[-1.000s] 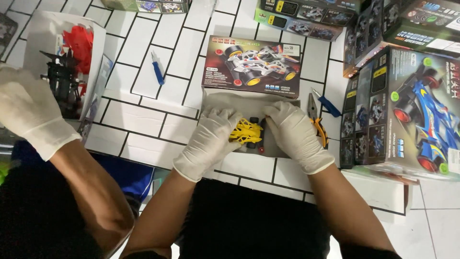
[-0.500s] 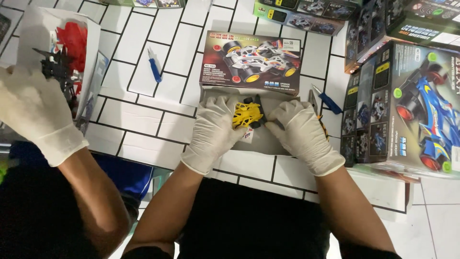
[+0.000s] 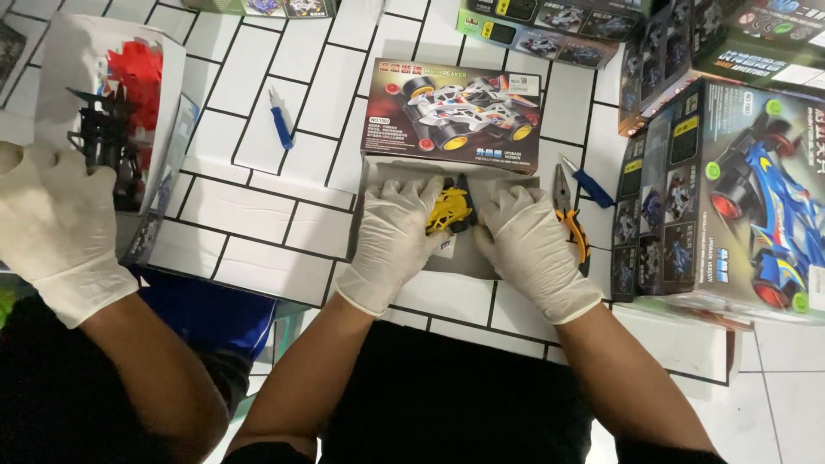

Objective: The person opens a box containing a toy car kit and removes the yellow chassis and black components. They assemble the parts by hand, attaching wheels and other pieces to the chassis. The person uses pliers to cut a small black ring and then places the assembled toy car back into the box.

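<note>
Yellow chassis point(image 3: 449, 210) stayed between both hands point(image 3: 462, 236) (gloved), unshifted.

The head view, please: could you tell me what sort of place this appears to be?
Probably an informal toy-car assembly spot on a white tiled floor: printed cardboard model-car kit boxes lie around, and both white-gloved hands hold a small yellow plastic car part beside orange-handled pliers.

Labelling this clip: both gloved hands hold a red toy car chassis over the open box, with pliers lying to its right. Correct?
Not quite: the toy car chassis is yellow, not red, as the head view shows. The left hand and right hand do hold it over the open box, pliers to its right.
</note>
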